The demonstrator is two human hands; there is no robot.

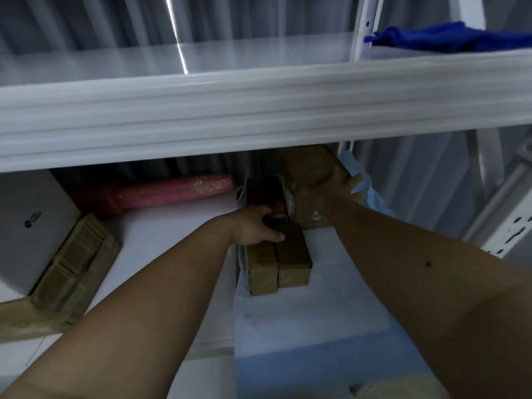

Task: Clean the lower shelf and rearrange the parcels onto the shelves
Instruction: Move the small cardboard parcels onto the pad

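Observation:
Both my arms reach into the lower shelf [178, 226]. My left hand [254, 226] grips the back end of a small brown taped parcel [285, 257] lying on a pale blue sheet [316, 312]. My right hand [334, 191] holds a larger brown parcel [312, 165] raised at the back right, just under the upper shelf's front rail [259, 116]. Between the two stands a parcel in clear wrap with a label [264, 191]. A blue cloth [449, 38] lies on the upper shelf at the right.
A pink wrapped roll [172, 190] lies along the back of the lower shelf. A white box [26, 226] and a flat brown taped parcel [72, 266] sit at the left. A white slotted upright [503, 234] stands at the right.

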